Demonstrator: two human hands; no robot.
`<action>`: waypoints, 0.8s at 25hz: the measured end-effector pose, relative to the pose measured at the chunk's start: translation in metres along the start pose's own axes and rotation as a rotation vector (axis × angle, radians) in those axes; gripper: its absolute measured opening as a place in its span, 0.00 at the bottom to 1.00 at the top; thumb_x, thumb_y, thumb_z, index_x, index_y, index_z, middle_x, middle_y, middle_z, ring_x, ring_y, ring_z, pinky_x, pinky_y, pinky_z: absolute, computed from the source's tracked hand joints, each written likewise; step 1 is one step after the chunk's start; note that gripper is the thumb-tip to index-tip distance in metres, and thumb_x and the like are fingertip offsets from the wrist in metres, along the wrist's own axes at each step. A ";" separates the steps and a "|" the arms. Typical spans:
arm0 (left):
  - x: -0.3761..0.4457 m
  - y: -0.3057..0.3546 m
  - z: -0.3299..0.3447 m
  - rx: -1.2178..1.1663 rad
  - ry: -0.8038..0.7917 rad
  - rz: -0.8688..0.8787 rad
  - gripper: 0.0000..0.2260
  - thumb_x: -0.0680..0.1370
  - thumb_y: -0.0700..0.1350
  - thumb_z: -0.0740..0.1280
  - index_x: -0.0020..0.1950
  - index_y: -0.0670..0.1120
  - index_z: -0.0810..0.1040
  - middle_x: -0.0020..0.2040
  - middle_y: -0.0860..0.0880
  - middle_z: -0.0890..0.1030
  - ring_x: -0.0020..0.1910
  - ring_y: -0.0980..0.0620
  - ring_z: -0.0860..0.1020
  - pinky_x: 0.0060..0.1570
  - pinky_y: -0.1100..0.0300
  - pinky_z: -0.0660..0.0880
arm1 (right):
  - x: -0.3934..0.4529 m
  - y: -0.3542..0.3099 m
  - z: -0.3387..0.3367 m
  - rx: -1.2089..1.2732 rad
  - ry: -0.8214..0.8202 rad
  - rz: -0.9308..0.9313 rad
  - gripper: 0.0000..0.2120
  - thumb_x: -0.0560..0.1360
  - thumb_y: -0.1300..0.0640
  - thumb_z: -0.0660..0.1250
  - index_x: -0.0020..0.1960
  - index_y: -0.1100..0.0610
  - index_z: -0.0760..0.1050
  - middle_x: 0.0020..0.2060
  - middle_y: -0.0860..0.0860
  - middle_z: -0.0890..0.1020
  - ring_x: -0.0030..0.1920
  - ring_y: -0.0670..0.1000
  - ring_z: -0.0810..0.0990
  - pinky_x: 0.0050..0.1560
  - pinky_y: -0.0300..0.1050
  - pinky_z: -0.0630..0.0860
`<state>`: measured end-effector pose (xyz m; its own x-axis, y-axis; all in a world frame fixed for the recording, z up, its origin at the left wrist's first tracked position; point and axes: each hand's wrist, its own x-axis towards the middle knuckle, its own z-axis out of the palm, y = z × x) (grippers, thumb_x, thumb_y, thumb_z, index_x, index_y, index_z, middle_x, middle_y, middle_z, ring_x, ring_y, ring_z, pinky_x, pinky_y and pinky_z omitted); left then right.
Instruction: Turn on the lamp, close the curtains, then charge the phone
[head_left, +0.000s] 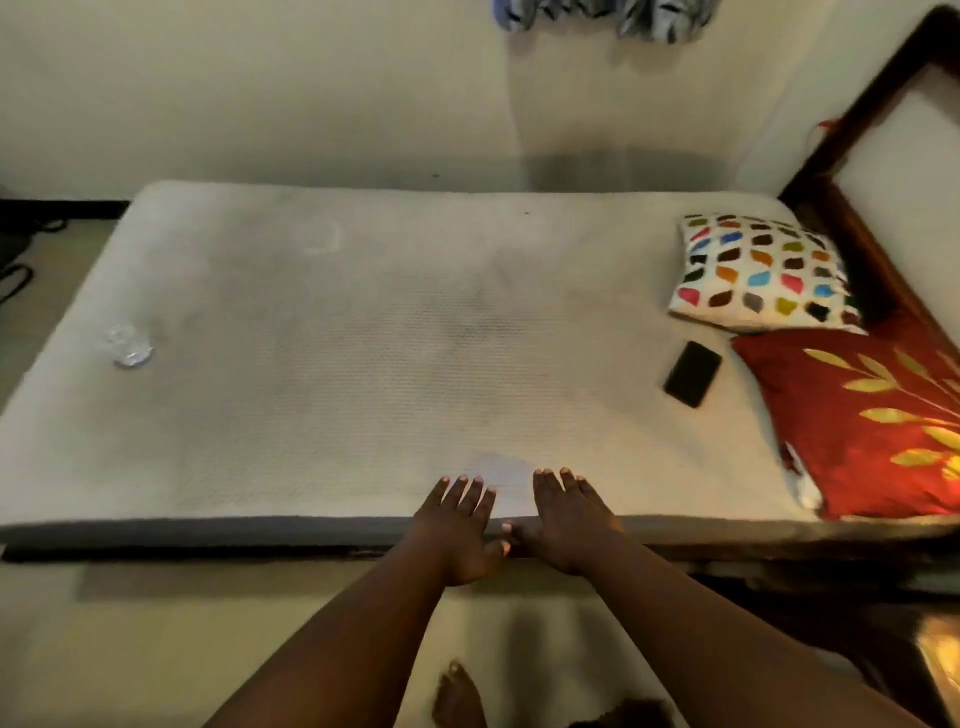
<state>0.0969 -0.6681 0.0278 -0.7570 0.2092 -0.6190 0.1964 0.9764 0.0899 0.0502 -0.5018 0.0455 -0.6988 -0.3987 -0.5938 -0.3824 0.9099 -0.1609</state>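
Pale grey quilted fabric covers the bare mattress (363, 338), which fills most of the view and sits on a dark wooden bed frame (852, 171) pushed into the corner of the cream walls. At the head end lie two cushions, a red one with gold leaves (857, 421) near the front edge and a white one with coloured patches (758, 270) behind it, stacked out of the way. The left hand (460, 525) and right hand (566, 519) hover side by side over the near edge of the mattress, palms down, fingers straight and spread, holding nothing, thumbs nearly meeting; probably a neutral pose before any step begins. The black phone (693, 373) lies flat on the mattress just beside the red cushion, well apart from both hands, untouched. A small clear plastic object (129, 345) rests near the far left edge. No lamp or charger shows; patterned cloth (597, 15) at the top may be the curtains.
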 end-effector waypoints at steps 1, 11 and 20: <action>-0.009 -0.021 0.006 -0.037 0.002 -0.045 0.34 0.79 0.64 0.45 0.78 0.46 0.39 0.79 0.45 0.40 0.77 0.46 0.39 0.73 0.48 0.35 | 0.012 -0.022 -0.004 -0.028 0.001 -0.045 0.42 0.76 0.32 0.48 0.78 0.61 0.43 0.78 0.57 0.49 0.78 0.57 0.45 0.76 0.52 0.44; -0.099 -0.190 0.050 -0.269 0.047 -0.425 0.33 0.80 0.62 0.45 0.78 0.45 0.40 0.79 0.43 0.42 0.77 0.45 0.41 0.74 0.48 0.38 | 0.100 -0.217 -0.023 -0.218 -0.021 -0.407 0.40 0.77 0.33 0.46 0.78 0.60 0.45 0.78 0.57 0.51 0.78 0.57 0.46 0.76 0.53 0.47; -0.158 -0.347 0.059 -0.419 0.032 -0.676 0.35 0.78 0.66 0.42 0.78 0.48 0.39 0.79 0.45 0.41 0.77 0.45 0.40 0.74 0.47 0.37 | 0.179 -0.388 -0.059 -0.291 -0.071 -0.558 0.44 0.75 0.29 0.45 0.78 0.60 0.44 0.78 0.56 0.48 0.78 0.57 0.43 0.75 0.55 0.45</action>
<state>0.1851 -1.0434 0.0489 -0.6472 -0.4404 -0.6223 -0.5576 0.8301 -0.0075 0.0374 -0.9332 0.0483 -0.3086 -0.7868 -0.5345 -0.8338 0.4942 -0.2461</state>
